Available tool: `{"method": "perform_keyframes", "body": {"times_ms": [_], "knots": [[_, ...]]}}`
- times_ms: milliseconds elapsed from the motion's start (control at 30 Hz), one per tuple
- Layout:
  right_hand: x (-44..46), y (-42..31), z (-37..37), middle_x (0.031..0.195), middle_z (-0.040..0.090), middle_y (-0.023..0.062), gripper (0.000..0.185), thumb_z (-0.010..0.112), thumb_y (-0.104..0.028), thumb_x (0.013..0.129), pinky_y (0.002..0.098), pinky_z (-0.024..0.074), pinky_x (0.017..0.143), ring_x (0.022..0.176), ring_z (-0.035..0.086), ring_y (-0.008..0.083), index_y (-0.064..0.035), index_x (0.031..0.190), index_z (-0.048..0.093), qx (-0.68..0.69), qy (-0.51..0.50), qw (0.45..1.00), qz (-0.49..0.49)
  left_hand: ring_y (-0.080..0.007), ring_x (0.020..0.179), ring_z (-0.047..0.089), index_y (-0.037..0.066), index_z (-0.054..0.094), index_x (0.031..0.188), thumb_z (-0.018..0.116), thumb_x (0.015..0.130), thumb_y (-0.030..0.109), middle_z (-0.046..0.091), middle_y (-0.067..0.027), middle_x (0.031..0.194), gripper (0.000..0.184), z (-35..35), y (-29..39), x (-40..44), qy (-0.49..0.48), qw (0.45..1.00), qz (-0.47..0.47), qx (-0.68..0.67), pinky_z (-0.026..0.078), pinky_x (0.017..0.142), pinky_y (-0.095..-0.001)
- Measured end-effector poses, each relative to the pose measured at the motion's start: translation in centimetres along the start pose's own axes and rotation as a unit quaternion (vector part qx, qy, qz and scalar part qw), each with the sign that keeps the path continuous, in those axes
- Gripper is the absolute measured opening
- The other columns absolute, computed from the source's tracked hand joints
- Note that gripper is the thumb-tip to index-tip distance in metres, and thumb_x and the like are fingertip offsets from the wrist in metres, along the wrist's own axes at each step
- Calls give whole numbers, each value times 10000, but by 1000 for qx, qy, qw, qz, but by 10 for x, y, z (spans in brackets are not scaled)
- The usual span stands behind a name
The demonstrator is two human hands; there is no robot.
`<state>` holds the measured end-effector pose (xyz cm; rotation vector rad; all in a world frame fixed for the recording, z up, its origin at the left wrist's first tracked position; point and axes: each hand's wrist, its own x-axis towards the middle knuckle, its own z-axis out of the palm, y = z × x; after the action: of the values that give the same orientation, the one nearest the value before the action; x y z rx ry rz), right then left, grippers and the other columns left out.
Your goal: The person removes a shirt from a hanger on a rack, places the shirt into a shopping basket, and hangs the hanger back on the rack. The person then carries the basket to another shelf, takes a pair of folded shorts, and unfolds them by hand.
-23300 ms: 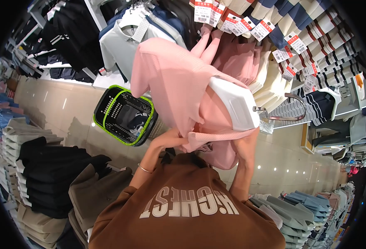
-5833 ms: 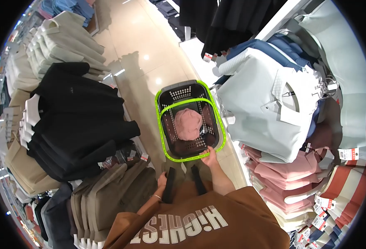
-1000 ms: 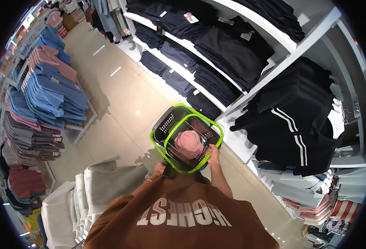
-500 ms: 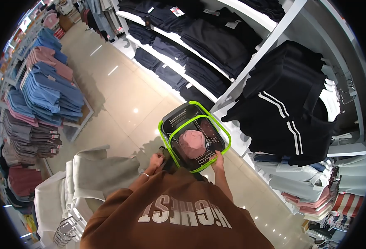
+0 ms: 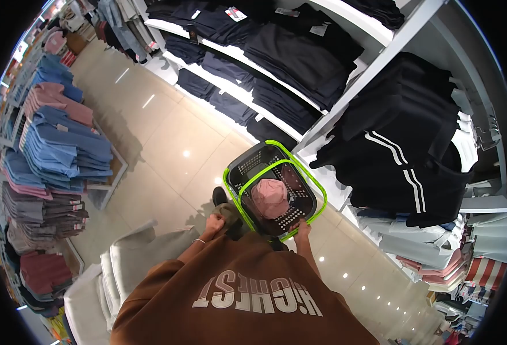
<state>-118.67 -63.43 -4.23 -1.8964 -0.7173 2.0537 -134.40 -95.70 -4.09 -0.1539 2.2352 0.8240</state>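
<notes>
At the near rim of a dark plastic basket with lime-green edging (image 5: 252,165), the right hand's (image 5: 303,229) grip closes on the rim, apparently steadying the crumpled pink garment (image 5: 270,198) inside, just beyond. Leftward, I cannot tell what the left hand (image 5: 214,223) holds.

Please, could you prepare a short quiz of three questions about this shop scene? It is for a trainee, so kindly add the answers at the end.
1. True or false: the right hand is at the edge of the basket.
2. What colour is the bundled item inside the basket? a) blue b) pink c) black
3. Fill in: the stacked blue garments are on the ____ side of the view.

Key: 1 true; 2 b; 3 left.
</notes>
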Motion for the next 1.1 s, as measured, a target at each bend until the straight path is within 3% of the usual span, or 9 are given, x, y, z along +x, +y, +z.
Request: {"method": "perform_keyframes", "body": {"times_ms": [167, 267, 400, 500, 700, 767, 967, 1100], "knots": [[-13, -2, 43, 501, 385, 18, 217, 583, -168, 815, 311, 362, 334, 364, 375, 149, -62, 701, 431, 2, 88, 995, -42, -314, 919, 621, 94, 696, 875, 570, 724, 268, 657, -170, 922, 263, -42, 19, 36, -16, 999, -24, 26, 479, 832, -381], [-20, -4, 72, 500, 392, 17, 254, 613, -203, 808, 308, 333, 312, 345, 374, 151, -55, 699, 439, -69, 100, 987, -107, -302, 902, 629, 87, 697, 868, 576, 731, 281, 655, -179, 913, 267, -62, 11, 70, -3, 1000, 9, 17, 486, 812, -382], [-13, 3, 98, 497, 407, 24, 269, 644, -220, 788, 313, 316, 303, 332, 388, 155, -54, 694, 454, -71, 57, 990, -111, -291, 864, 641, 65, 695, 867, 577, 740, 286, 663, -175, 878, 281, -95, 4, 103, -78, 996, 31, 10, 494, 797, -376], [-24, 6, 129, 507, 339, 0, 216, 567, -162, 814, 284, 310, 331, 365, 319, 125, -17, 974, 576, -139, 67, 983, -103, -286, 841, 648, 50, 693, 866, 574, 745, 279, 670, -163, 857, 284, -113, -4, 125, -95, 995, 19, 3, 499, 789, -370], [-63, 29, 157, 484, 407, 28, 164, 613, -164, 782, 307, 342, 335, 362, 397, 154, -29, 753, 524, -137, -4, 989, -53, -288, 835, 649, 42, 685, 889, 575, 737, 268, 670, -160, 882, 293, -146, 1, 124, -142, 989, -1, 33, 499, 792, -366], [-68, 47, 153, 443, 360, 14, 264, 647, -163, 755, 299, 320, 328, 332, 353, 138, -103, 621, 427, -117, -14, 993, -28, -291, 843, 648, 39, 682, 898, 574, 731, 258, 669, -162, 891, 296, -149, 5, 118, -146, 989, -8, 18, 498, 795, -368], [-74, 63, 146, 445, 322, -16, 317, 655, -151, 748, 285, 281, 329, 337, 315, 115, -141, 595, 377, -62, -14, 997, -48, -297, 873, 641, 41, 680, 897, 569, 736, 281, 669, -163, 882, 310, -121, -36, 131, -122, 986, 83, 81, 497, 792, -378], [-70, 64, 129, 455, 334, -23, 306, 650, -155, 754, 283, 275, 335, 341, 323, 106, -135, 590, 392, -47, -12, 996, -71, -294, 871, 642, 45, 682, 885, 572, 737, 298, 669, -161, 877, 313, -122, -18, 114, -120, 991, 32, 42, 494, 796, -377]]}}
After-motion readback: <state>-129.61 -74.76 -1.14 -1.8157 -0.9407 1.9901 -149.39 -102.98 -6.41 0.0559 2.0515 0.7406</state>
